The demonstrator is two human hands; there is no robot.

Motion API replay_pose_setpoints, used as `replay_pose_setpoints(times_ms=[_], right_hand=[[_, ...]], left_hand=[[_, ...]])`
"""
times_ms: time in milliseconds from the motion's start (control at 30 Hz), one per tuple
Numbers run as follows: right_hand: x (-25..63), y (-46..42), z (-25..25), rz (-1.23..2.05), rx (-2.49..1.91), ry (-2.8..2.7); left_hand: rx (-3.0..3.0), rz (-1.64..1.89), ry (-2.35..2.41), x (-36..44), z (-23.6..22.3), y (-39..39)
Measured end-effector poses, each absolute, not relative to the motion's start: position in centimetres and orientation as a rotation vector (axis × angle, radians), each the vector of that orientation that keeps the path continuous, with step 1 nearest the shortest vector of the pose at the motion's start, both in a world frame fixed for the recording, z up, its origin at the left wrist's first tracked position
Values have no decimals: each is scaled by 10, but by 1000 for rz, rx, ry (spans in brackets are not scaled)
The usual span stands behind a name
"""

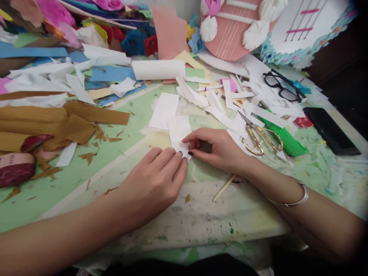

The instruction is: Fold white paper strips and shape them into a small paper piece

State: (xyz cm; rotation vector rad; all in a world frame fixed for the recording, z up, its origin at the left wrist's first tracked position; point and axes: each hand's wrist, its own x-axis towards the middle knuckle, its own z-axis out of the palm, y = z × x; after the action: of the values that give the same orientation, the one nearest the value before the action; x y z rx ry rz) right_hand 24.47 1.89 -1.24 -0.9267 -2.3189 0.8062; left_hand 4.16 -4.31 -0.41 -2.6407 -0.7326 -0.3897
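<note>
My left hand [155, 180] and my right hand [217, 147] meet at the middle of the green table [123, 161]. Both pinch the near edge of a small white paper piece [178, 132] that lies flat in front of them. The fingers of each hand are curled and pressed together on the paper. A silver bangle [293, 199] circles my right wrist. A thin wooden stick [222, 188] pokes out from under my right wrist.
Gold-handled scissors [257, 138] lie right of my right hand beside green paper [284, 138]. Black glasses [280, 86] and a dark phone [330, 130] rest at the right. White scraps, a paper roll [158, 69], brown crepe strips [57, 122] and coloured paper crowd the back and left.
</note>
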Motion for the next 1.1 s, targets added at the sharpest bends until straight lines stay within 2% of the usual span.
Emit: replay_pose_setpoints(times_ms=[600,1100], right_hand=[[245,19,-11,832,-902,-2306],[246,20,-13,805,-823,-2330]], left_hand=[[-2655,-370,-710,40,-6,-42],[-2788,-146,-805,39,-9,-42]])
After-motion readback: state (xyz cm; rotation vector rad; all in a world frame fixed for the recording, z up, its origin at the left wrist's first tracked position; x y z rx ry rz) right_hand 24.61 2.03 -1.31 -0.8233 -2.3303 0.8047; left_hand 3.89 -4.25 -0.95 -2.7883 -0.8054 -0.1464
